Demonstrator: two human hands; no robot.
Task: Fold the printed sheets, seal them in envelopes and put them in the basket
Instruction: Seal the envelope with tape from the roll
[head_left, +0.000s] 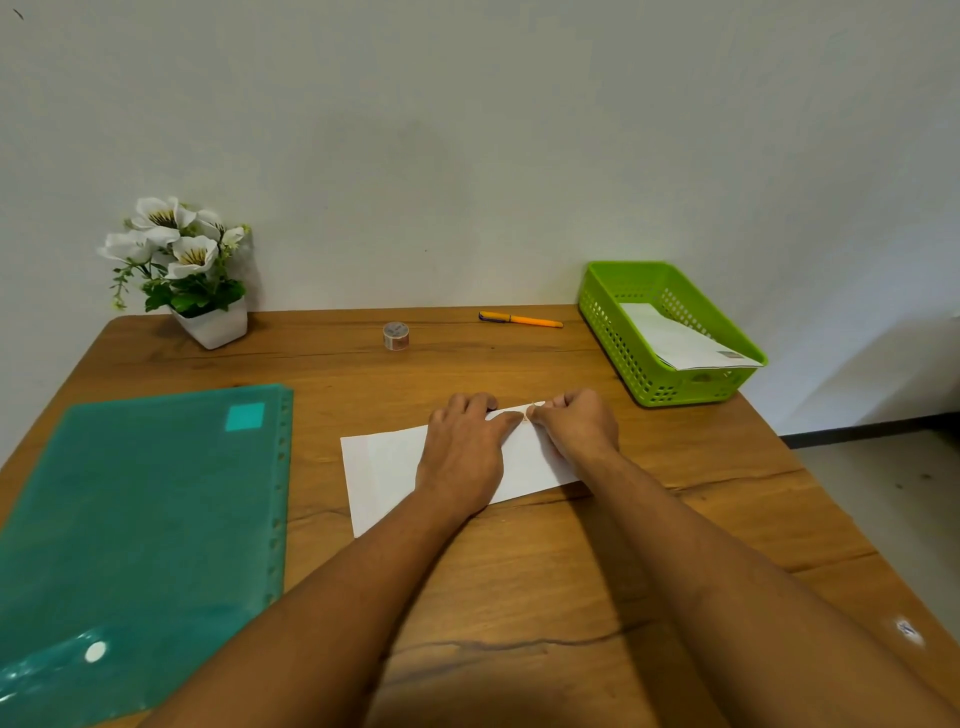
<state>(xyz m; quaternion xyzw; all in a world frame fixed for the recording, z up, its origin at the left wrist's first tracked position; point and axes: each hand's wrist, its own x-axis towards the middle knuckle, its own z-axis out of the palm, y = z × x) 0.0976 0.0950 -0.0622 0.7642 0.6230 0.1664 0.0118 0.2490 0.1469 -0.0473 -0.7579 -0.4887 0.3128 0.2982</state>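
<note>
Sealing envelope (384, 467), long axis L-R.
My L hand (462, 447) pressed flat; R fingers (548, 408) pinched far edge; basket (675, 392) lay far-right.

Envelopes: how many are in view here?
2. One envelope lies on the table under the left hand and right hand; a second envelope lies in the green basket, where more may be hidden beneath it.

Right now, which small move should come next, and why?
Probably press down the small strip that the right hand pinches at the far edge of the envelope: the left hand holds it flat, and it is not yet in the green basket.
</note>
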